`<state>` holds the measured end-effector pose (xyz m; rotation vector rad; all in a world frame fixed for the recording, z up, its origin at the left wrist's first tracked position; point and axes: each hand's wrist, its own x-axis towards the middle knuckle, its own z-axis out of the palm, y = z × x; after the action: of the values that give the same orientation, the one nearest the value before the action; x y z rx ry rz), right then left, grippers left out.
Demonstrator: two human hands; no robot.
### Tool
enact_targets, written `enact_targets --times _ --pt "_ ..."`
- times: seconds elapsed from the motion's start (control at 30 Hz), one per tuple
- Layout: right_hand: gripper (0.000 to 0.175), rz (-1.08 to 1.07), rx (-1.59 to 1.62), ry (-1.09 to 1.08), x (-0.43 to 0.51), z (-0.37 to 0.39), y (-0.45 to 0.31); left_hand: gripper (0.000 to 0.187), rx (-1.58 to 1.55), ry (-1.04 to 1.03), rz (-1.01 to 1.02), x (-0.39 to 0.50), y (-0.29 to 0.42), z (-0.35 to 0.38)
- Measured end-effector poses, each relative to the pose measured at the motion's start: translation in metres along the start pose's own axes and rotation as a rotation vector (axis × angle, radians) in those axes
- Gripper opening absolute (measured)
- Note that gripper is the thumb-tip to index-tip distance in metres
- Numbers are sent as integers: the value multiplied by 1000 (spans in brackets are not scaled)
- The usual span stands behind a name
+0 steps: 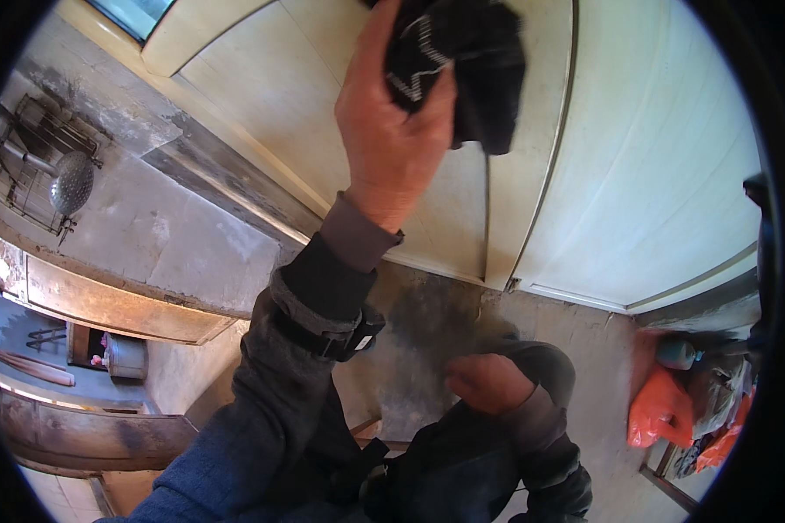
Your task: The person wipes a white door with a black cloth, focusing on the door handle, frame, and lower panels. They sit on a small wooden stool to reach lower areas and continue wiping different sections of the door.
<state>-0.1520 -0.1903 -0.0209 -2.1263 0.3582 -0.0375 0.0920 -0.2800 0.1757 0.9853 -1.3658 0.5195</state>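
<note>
My left hand [392, 124] reaches up at the top middle, its fingers and thumb gripping a bunched black cloth [487, 85] with a pale zigzag line of stitching. Behind the cloth stands a cream panelled door [268, 91]; whether the cloth touches it I cannot tell. My right hand [490, 384] is low, beside my bent knee [549, 366] in dark trousers. Blur hides its fingers, which look curled, and I see no object in it. Beyond that hand lies a stained grey floor [425, 320].
A perforated metal skimmer [72, 183] rests on a wire rack [23, 186] at left, over a worn grey ledge [183, 229]. Further down are a metal pot [127, 358] and a wooden panel [118, 294]. Red plastic bags [661, 408] and a bluish container [676, 354] crowd the right.
</note>
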Motion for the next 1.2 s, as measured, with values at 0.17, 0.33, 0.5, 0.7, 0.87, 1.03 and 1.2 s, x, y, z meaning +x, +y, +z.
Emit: enact_targets --times 0.17,0.33,0.5,0.7,0.87,1.03,1.2 --pt "24 -3 39 21 -4 -2 2 53 306 -119 -24 -57 -14 -7" --pt "27 2 11 0 2 -2 2 57 315 -251 -192 -129 -30 -10" --pt "27 30 -64 -42 5 1 -1 59 419 -680 -374 -203 -35 -27" --pt "28 80 -99 -76 1 3 3 57 441 -779 -671 -201 -15 -42" --pt "29 52 -49 -66 5 3 7 64 135 -403 -227 -86 30 -35" --pt "29 51 -53 -59 7 2 4 57 169 -143 281 10 47 8" --pt "29 63 -66 -74 2 0 -1 49 186 -145 196 -3 41 36"
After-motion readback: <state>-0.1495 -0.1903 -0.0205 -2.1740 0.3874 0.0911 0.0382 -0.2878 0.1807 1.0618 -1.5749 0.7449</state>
